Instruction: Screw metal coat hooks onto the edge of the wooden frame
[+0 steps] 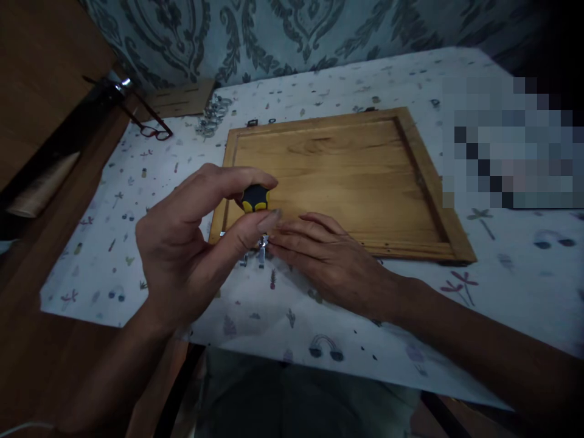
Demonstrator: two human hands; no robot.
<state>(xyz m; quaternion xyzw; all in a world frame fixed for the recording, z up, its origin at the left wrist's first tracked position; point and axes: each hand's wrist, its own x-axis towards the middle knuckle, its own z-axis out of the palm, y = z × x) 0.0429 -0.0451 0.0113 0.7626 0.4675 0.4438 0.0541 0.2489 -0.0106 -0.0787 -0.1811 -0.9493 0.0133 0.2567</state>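
A wooden cabinet door (319, 176) with a raised frame lies flat on the table. My left hand (196, 237) is closed around the black and yellow handle of a screwdriver (256, 198), which stands over the door's near left edge; its tip is hidden. Under it sits a shiny metal hinge (262, 250), its arm sticking out past the edge toward me. My right hand (333, 255) lies across the door's near edge with fingers stretched out, the fingertips beside the hinge. Whether they press on the hinge, I cannot tell.
A patterned white cloth (168, 176) covers the table. At the back left are a pile of metal hinges (212, 115), a cardboard piece (182, 100) and eyeglasses (157, 132). A pixelated patch hides the right side. Wooden furniture (45, 67) borders the left.
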